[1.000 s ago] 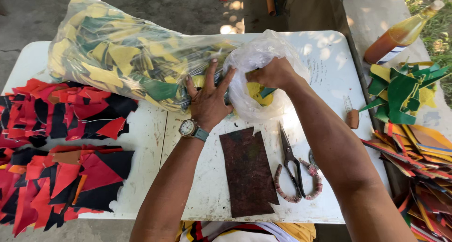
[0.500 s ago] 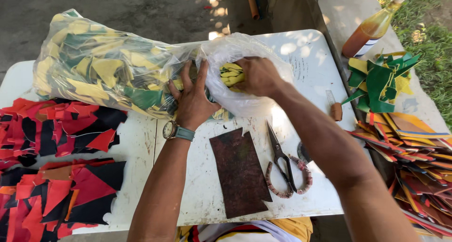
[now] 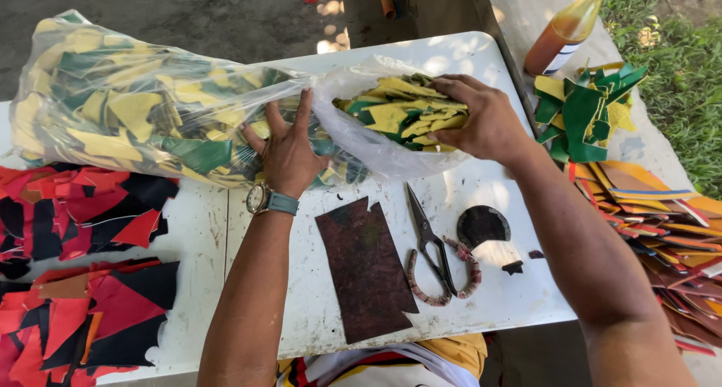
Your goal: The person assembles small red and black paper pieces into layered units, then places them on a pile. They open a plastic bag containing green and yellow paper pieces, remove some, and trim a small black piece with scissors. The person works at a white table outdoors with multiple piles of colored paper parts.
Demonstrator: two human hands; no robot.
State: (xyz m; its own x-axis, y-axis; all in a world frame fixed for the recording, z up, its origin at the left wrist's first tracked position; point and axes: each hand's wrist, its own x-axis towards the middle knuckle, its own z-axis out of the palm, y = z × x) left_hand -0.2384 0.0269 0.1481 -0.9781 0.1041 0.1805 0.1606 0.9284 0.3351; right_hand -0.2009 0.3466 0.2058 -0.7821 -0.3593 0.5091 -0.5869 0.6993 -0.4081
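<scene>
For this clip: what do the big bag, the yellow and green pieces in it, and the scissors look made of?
Bag: thin clear plastic film, glossy and wrinkled, its contents showing through.
Yellow and green pieces: flat matte offcuts, maybe leather or stiff fabric; cannot tell which.
Scissors: dark dull metal blades, handles wrapped in reddish cord or tape.

— What's diff vs a sec ago?
— Right hand [image 3: 485,124] was inside the bag mouth; now it's out w/ a stack of yellow-green pieces [image 3: 402,112] pinched between thumb & fingers, just outside the opening.
— Left hand [image 3: 286,150]?
— Slid further along the plastic bag [image 3: 150,109], fingers spread flat on it.
— Anything else?
— A dark round piece [image 3: 483,225] shows now, below the right fingers, beside the scissors [image 3: 436,248].
</scene>
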